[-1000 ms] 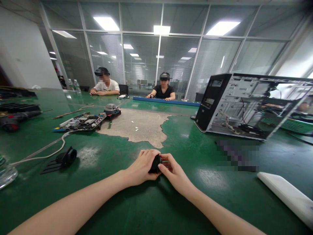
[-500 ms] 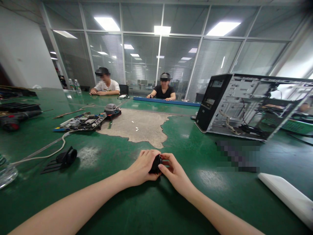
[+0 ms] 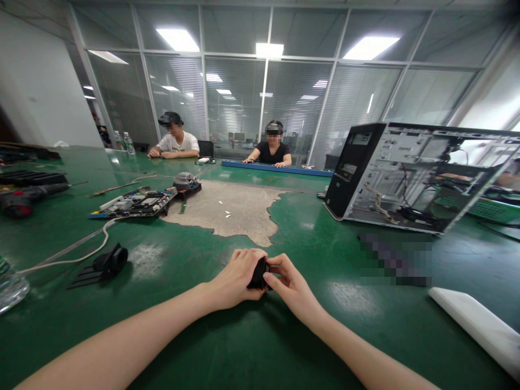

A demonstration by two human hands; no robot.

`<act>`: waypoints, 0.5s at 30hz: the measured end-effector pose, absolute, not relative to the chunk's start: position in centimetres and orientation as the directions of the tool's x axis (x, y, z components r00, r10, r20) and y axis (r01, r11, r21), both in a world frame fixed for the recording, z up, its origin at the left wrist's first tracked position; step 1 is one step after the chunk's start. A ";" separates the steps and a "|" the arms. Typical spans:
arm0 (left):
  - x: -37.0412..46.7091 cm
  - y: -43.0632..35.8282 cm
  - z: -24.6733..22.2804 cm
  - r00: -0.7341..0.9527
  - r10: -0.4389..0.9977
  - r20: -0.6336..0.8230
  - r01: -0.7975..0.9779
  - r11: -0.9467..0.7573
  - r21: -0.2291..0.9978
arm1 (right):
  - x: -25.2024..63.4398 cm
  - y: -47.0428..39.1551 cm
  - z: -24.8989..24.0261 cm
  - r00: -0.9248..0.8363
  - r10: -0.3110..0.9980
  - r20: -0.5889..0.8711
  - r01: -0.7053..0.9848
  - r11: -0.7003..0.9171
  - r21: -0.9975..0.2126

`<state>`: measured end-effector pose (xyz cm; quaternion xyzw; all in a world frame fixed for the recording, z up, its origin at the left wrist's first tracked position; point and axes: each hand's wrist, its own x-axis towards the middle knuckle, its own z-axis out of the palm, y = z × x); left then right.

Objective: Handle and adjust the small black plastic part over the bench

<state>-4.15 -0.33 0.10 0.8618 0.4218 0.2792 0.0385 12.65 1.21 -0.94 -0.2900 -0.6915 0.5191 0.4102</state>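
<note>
Between my two hands is a small black part [image 3: 257,275], boxy in outline; its exact kind does not show. My left hand [image 3: 238,273] wraps round it from the left, covering much of it. From the right, the thumb and fingers of my right hand [image 3: 286,281] pinch its edge. Both hands are low over the green tabletop [image 3: 195,346]. Off to the left lies a black plastic piece [image 3: 106,262] with a round opening and several long prongs.
An opened computer case [image 3: 365,173] stands at the right. A circuit board [image 3: 138,201] and a fan-like cooler [image 3: 187,181] sit left of centre. A white slab [image 3: 473,322] lies at the right front, a power drill [image 3: 30,195] at the far left. Two people sit across the table.
My right fingers have shifted very slightly at the black part's edge. My left hand keeps its place, and the things on the table have not moved.
</note>
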 end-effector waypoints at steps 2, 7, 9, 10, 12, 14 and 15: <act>-4.1 -0.3 0.0 0.487 0.747 0.453 0.705 -0.642 0.301 | 12.6 1.2 -0.9 -0.483 0.833 0.270 -0.032 0.291 -0.956; -4.1 -0.3 0.1 0.495 0.746 0.446 0.707 -0.644 0.293 | 12.6 1.3 -0.9 -0.468 0.849 0.247 0.020 0.289 -0.957; -4.2 -0.3 0.1 0.496 0.745 0.445 0.708 -0.644 0.289 | 12.7 1.3 -0.9 -0.475 0.848 0.233 0.041 0.286 -0.957; -4.2 -0.4 0.2 0.496 0.745 0.446 0.709 -0.644 0.287 | 12.7 1.3 -0.8 -0.486 0.843 0.232 0.040 0.286 -0.957; -4.2 -0.4 0.2 0.499 0.744 0.443 0.709 -0.645 0.285 | 12.8 1.2 -0.8 -0.508 0.828 0.239 0.020 0.289 -0.957; -4.2 -0.4 0.3 0.502 0.746 0.438 0.709 -0.645 0.285 | 12.9 1.1 -0.8 -0.516 0.818 0.252 -0.005 0.291 -0.957; -4.2 -0.4 0.3 0.502 0.747 0.437 0.710 -0.644 0.286 | 12.9 1.1 -0.8 -0.514 0.818 0.257 -0.013 0.292 -0.956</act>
